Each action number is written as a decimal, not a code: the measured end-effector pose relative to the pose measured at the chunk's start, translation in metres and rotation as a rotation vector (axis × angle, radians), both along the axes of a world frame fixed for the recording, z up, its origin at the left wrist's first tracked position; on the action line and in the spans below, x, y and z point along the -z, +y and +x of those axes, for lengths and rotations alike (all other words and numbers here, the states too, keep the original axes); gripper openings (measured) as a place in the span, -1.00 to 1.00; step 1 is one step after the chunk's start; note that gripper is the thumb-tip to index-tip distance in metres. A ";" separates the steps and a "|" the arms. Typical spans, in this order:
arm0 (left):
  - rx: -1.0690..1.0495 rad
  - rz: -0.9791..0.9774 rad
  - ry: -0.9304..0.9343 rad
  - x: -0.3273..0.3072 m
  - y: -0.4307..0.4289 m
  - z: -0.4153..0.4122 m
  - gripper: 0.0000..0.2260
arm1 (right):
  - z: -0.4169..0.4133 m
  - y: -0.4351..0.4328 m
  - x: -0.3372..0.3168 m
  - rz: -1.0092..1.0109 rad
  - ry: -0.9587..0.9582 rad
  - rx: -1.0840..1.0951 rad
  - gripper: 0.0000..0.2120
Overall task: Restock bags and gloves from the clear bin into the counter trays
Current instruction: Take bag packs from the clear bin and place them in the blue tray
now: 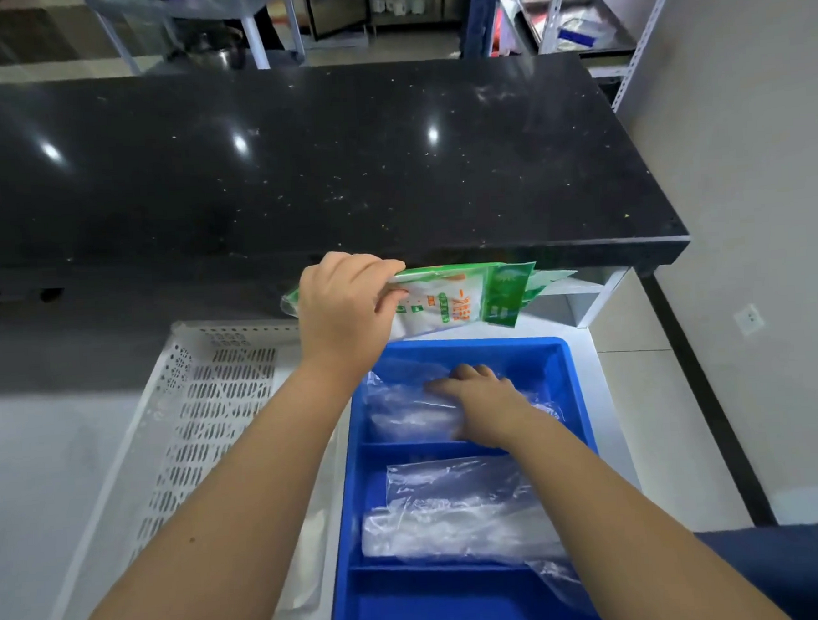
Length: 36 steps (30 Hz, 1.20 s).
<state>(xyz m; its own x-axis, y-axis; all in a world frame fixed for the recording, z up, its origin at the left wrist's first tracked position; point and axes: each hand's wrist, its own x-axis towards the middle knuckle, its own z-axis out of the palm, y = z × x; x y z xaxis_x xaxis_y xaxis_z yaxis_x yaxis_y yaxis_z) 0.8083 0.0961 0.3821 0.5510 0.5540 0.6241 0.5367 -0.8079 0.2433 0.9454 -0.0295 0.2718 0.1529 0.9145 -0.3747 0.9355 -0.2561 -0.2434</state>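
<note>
two hands work over the blue tray (576, 386): the left hand (345, 313) grips a green-and-white packet (463, 297) above its far edge, the right hand (483, 400) lies open, flat on clear bags (403, 409) in the far compartment.

The left hand (345, 313) covers the left part of the green and white packet (463, 297), and its print is too small to read; the packet's far edge slips under the lip of the black bench (295, 173); the right hand (483, 400) hides part of the clear plastic bags (403, 409) in the far compartment of the blue tray (577, 395), and its fingers (467, 370) are blurred; the tray's near end is cut off by the bottom edge; the white perforated basket (213, 415) is partly behind the left forearm; how many bags lie in the middle compartment cannot be told; things on the far shelves (577, 30) are too blurred to name.
</note>
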 end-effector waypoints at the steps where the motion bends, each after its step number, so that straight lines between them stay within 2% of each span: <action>1: 0.008 -0.002 0.005 0.000 0.000 0.001 -0.81 | 0.000 0.002 -0.001 -0.017 -0.022 -0.013 -0.33; 5: 0.015 -0.005 0.013 -0.001 0.002 0.001 -0.80 | 0.002 0.009 -0.005 -0.055 -0.043 -0.047 -0.39; 10: 0.011 -0.026 -0.009 -0.004 -0.001 -0.005 -0.80 | 0.002 0.005 -0.006 0.027 -0.013 -0.021 -0.52; 17: 0.034 -0.076 -0.020 -0.014 -0.010 -0.013 -0.77 | -0.009 -0.006 -0.026 0.305 -0.171 -0.099 -0.67; 26: 0.179 -0.117 0.009 -0.043 -0.047 -0.004 -0.82 | -0.025 -0.064 -0.087 0.570 -0.266 -0.097 -0.66; 30: 0.230 -0.184 0.030 -0.040 -0.062 0.005 -0.80 | -0.026 -0.097 -0.098 0.623 -0.269 -0.042 -0.68; 34: 0.273 -0.277 0.115 -0.023 -0.074 0.016 -0.95 | -0.025 -0.123 -0.101 0.641 -0.259 -0.002 -0.68; 36: 0.261 -0.313 0.158 -0.013 -0.076 0.019 -0.91 | -0.026 -0.130 -0.101 0.632 -0.262 0.016 -0.69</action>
<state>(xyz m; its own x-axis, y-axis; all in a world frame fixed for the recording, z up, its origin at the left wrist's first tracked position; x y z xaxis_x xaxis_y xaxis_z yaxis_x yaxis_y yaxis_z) 0.8268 0.0200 0.3946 0.7729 0.5325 0.3450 0.3745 -0.8218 0.4295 0.9198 -0.1597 0.3729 0.1814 0.9422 0.2815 0.9811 -0.1539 -0.1171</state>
